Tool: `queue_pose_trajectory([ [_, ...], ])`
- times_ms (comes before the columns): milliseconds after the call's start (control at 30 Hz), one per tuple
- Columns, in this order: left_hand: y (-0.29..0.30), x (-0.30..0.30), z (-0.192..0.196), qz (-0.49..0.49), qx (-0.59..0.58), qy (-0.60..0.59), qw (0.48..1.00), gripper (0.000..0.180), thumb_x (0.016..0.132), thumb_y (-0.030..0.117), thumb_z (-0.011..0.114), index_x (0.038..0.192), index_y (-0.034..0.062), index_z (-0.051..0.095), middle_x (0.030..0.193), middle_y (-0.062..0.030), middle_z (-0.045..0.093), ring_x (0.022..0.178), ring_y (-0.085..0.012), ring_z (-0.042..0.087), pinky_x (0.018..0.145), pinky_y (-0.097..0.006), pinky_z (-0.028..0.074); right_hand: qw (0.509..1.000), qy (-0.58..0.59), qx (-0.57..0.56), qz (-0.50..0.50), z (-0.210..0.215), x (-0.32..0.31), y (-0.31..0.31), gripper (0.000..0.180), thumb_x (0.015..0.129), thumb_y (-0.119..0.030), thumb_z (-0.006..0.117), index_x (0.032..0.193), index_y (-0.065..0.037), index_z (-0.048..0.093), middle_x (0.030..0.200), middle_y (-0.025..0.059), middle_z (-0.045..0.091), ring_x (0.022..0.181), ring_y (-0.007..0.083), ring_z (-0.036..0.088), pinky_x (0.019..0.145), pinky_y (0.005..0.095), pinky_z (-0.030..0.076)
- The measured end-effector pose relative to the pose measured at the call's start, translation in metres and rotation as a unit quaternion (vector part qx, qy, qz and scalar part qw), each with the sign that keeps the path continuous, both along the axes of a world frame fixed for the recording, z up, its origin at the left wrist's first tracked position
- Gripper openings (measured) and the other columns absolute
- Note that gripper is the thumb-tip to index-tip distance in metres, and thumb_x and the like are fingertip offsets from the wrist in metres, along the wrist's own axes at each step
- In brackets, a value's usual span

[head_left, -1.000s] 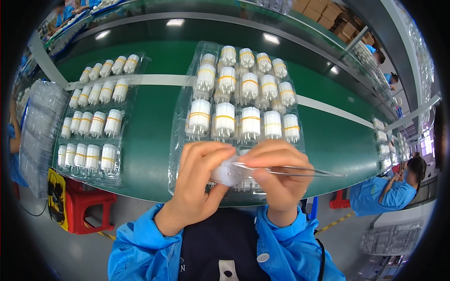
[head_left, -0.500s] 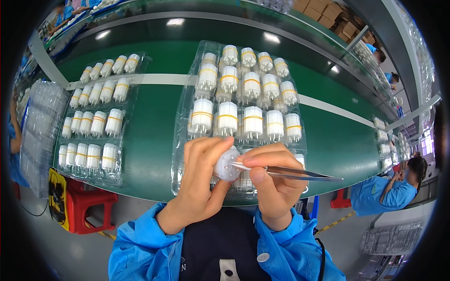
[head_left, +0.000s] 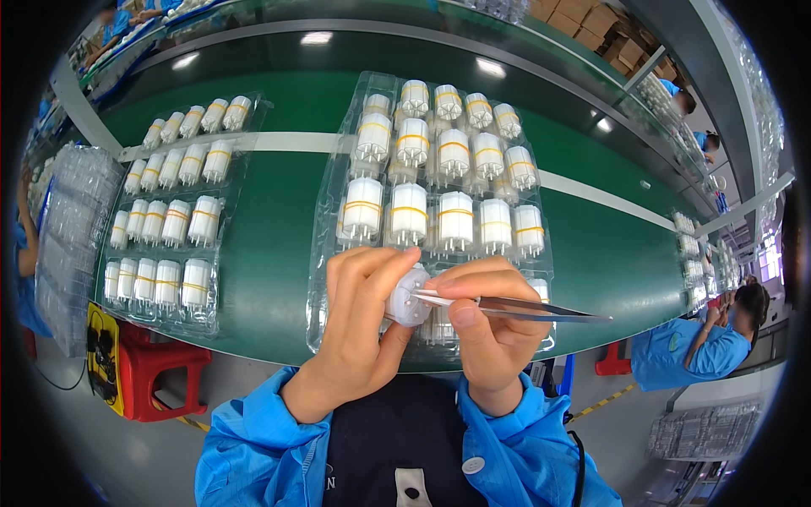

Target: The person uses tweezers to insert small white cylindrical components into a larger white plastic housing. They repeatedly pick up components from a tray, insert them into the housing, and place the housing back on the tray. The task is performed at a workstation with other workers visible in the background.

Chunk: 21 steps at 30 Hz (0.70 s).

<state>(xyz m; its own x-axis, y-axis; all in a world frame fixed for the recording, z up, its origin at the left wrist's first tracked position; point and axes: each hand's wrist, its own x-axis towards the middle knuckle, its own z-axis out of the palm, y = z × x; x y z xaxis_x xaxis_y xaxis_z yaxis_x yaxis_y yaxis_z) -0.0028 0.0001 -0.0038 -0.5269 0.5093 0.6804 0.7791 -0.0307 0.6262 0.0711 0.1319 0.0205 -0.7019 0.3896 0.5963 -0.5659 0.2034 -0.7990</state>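
Note:
My left hand (head_left: 359, 325) is closed round a white cylindrical part (head_left: 409, 304), its pale round end face turned toward my right hand. Between thumb and fingers my right hand (head_left: 494, 325) pinches a pair of metal tweezers (head_left: 549, 310). Their pale tips rest at the end face of that part, and the other end points out to the right. Just beyond both hands lies a clear plastic tray (head_left: 329, 228) with rows of white cylinders (head_left: 456, 218), each banded in yellow with metal pins at the lower end. My hands hide part of its front row.
Left on the green bench (head_left: 270, 253) is a second tray of white cylinders (head_left: 176, 215). A red stool (head_left: 160, 363) stands below the bench's left edge, near stacked clear trays (head_left: 76, 245). At the right sits a co-worker in blue (head_left: 697, 346).
The outer end of the tweezers has shifted slightly left and up, while their tips stay at the white part's end face. My left hand keeps its hold, almost unmoved.

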Motion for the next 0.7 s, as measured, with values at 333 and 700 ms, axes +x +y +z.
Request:
queue_pose_trajectory([
  [333, 0.0000, -0.0012, -0.0002, 0.018, -0.014, 0.019, 1.000, 0.061, 0.068, -0.009, 0.067, 0.127, -0.0034, 0.050, 0.115, -0.0186, 0.054, 0.104, -0.0359, 0.051, 0.090, -0.042, 0.043, 1.000, 0.000, 0.022, 0.003, -0.0026, -0.0025, 0.0034, 0.011, 0.083, 0.000, 0.069, 0.094, 0.004, 0.068, 0.089, 0.0159, 0.070, 0.080, 0.0213, 0.065, 0.070, 0.0293, 0.052],
  [700, 0.0003, -0.0005, 0.0003, 0.012, -0.005, 0.016, 1.000, 0.069, 0.065, -0.009, 0.071, 0.130, -0.0035, 0.049, 0.116, -0.0197, 0.052, 0.102, -0.0379, 0.050, 0.088, -0.045, 0.042, 0.998, 0.010, 0.053, 0.012, -0.0020, -0.0035, 0.0068, 0.011, 0.082, 0.001, 0.069, 0.093, 0.004, 0.068, 0.088, 0.0165, 0.069, 0.079, 0.0224, 0.067, 0.070, 0.0296, 0.052],
])
